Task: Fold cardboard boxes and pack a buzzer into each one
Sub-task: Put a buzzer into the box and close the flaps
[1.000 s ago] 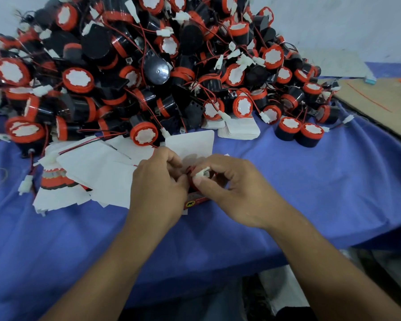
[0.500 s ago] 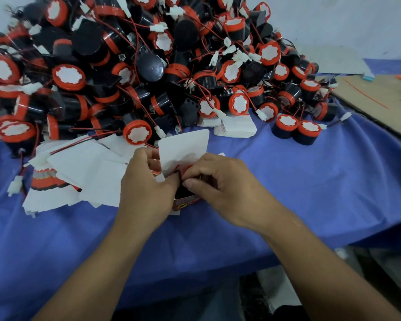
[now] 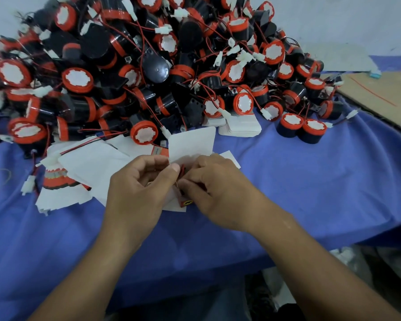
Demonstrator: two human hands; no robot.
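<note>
Presently the left hand (image 3: 137, 193) and right hand (image 3: 220, 193) both pinch the half-folded box (image 3: 183, 203), at 6 o'clock from the buzzer pile (image 3: 148, 66); a loose wire could catch under the upright flap (image 3: 191, 144), jamming closure.

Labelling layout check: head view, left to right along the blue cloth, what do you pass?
loose white connector → flat box blanks → left hand → right hand, both pinching the cardboard box → two standing buzzers → brown cardboard sheet
</note>
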